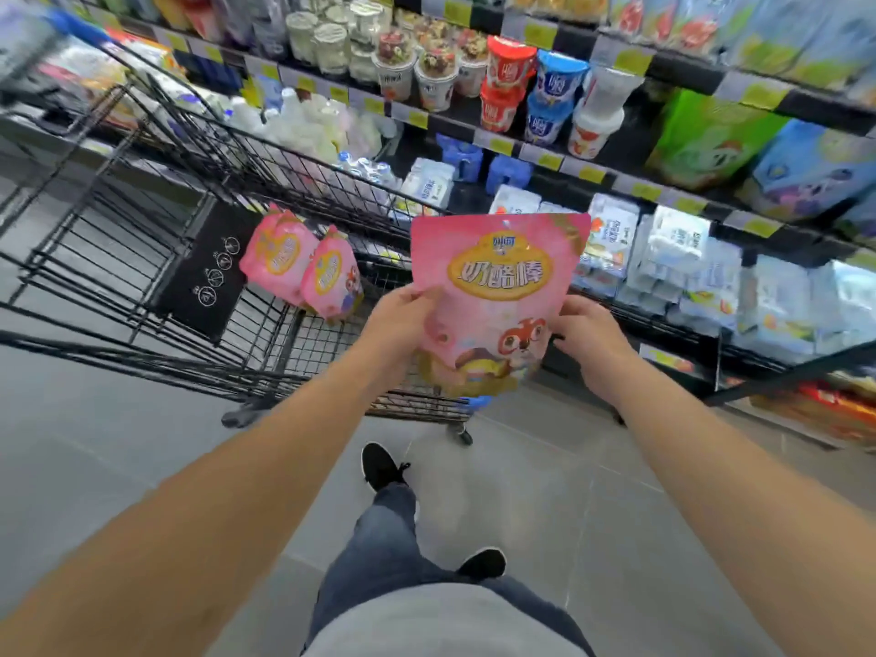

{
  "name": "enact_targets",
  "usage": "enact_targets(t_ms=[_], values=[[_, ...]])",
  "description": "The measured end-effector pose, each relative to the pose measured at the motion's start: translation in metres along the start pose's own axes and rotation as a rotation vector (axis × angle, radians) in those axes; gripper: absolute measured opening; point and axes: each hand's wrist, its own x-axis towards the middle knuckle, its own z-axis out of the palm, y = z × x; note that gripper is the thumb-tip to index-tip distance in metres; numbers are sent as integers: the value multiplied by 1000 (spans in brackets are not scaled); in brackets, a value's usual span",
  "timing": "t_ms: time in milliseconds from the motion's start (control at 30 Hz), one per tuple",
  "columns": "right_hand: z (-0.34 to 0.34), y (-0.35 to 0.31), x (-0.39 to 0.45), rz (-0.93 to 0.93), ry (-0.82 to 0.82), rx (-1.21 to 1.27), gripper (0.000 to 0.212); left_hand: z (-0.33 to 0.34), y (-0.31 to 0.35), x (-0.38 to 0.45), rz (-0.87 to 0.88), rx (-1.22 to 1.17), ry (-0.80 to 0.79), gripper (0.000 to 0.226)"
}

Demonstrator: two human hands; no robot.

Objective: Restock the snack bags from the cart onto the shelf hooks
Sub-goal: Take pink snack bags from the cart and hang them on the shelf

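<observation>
I hold a pink snack bag [497, 286] upright in front of me, with yellow lettering and a cartoon squirrel on it. My left hand [403, 324] grips its left edge and my right hand [588, 343] grips its lower right edge. Two more pink snack bags [303, 265] stand in the black wire cart [142, 258], to the left of the held bag. The refrigerated shelf [592, 173] with price tags runs behind and to the right. I cannot make out any shelf hooks.
Yogurt cups [502, 83] and milk bottles [308, 125] fill the upper shelves, and white and blue packs [687, 263] the lower one. Green and blue cartons [758, 149] sit at the right. The cart stands on grey floor tiles [118, 443], close to my feet [384, 467].
</observation>
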Motion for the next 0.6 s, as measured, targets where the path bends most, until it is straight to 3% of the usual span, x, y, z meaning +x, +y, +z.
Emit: enact_targets(t_ms=[133, 300, 500, 600], values=[[-47, 9, -39, 18, -56, 129, 26, 48, 16, -24, 3, -48, -54, 16], [-101, 23, -56, -89, 167, 65, 26, 102, 29, -34, 58, -20, -133, 20], [-154, 20, -49, -15, 325, 413, 30, 163, 36, -21, -16, 27, -320, 14], [-176, 22, -31, 39, 402, 558, 30, 188, 27, -5, 8, 206, -429, 16]])
